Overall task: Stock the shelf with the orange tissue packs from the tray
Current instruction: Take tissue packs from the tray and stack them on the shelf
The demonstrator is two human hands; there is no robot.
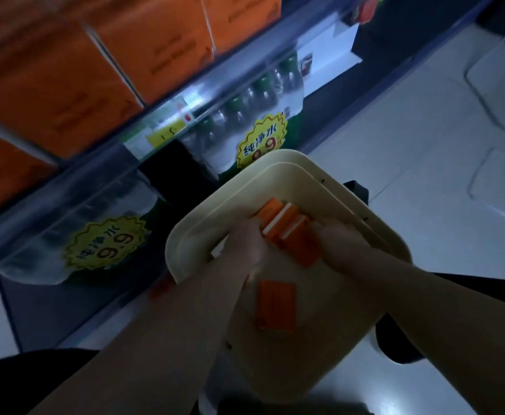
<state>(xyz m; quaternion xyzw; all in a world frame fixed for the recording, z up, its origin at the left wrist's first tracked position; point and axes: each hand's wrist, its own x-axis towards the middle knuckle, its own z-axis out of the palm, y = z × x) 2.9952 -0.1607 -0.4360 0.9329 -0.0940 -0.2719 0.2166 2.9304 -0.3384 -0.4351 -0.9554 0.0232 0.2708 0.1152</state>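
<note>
My left hand [246, 241] and right hand [336, 238] grip a bunch of orange tissue packs [290, 235] between them. Its long axis runs 11 to 5 o'clock over the smooth cream tray [185, 235]. One loose pack [276, 305] lies flat at 6 o'clock. Shrink-wrapped water bottles [245, 115] crowd 11 o'clock, under the shelf [74, 175].
</note>
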